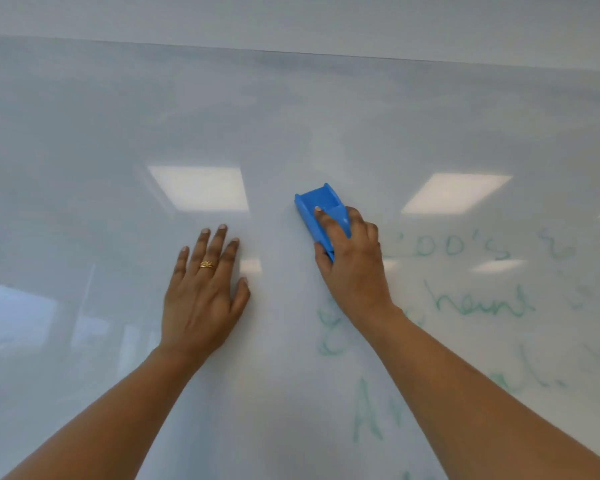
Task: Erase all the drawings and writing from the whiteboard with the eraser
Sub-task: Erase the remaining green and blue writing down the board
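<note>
Bright, cool, even light across the glossy whiteboard [84, 133]. Two square ceiling-panel reflections [200, 188] glare white at mid-height, and a bluish window reflection [14, 313] washes the lower left. The green writing [482, 306] looks faint and soft. The board's top edge bows, a wide-angle curve.

left hand [203, 292] flat on whiteboard [84, 150], left of eraser | eraser [321, 209] on board, at centre, under right hand [352, 268] | writing [482, 303] right of and below right hand | ring [207, 264] on left hand
</note>
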Demonstrator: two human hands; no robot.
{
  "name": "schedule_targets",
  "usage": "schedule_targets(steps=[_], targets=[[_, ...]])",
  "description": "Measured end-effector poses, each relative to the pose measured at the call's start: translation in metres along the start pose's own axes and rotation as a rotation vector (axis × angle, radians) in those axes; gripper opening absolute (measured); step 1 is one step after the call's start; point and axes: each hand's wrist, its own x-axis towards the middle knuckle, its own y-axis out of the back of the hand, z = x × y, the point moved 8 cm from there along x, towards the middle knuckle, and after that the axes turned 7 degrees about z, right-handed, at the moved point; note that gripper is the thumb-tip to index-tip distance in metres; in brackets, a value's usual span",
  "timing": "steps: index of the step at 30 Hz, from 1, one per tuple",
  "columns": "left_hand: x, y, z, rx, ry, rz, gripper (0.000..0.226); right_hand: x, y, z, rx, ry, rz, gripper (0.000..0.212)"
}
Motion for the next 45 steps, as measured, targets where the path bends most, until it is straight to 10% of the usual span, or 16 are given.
schedule_targets(steps=[19,34,45], targets=[[0.016,-0.023,0.076,-0.116,0.144,-0.057,0.068,0.007,0.055,0.117,-0.183,-0.326,0.126,0.048],[0.026,-0.015,0.093,-0.196,0.52,-0.028,0.048,-0.016,0.024,0.051,-0.159,0.013,-0.043,0.044],[0.045,-0.031,0.21,-0.263,0.215,-0.213,0.052,0.006,0.075,0.152,-0.176,-0.032,0.016,0.045]])
